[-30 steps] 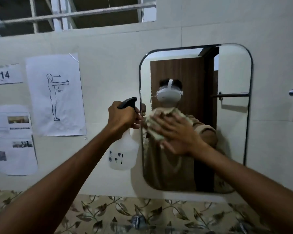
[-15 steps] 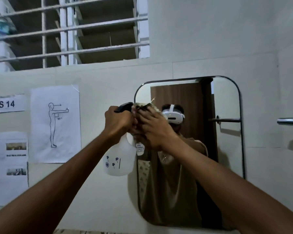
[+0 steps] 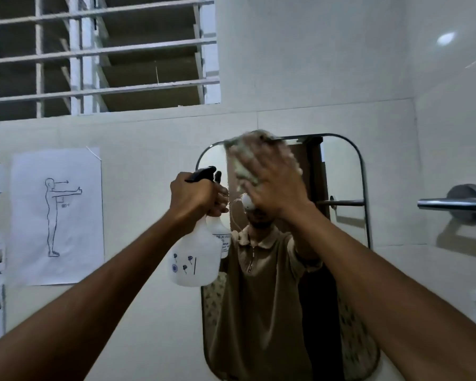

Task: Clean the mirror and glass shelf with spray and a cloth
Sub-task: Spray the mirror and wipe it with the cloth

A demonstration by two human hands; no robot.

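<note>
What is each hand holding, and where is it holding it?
The left hand has its grip round the neck of the spray bottle, just under the black trigger. The right hand presses the cloth flat against the mirror.

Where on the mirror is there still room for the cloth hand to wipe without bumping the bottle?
Free glass runs down the mirror's right side, beside its dark frame. The left edge is crowded: the left hand holds the spray bottle right in front of it. The right hand presses the cloth at the top edge.
</note>
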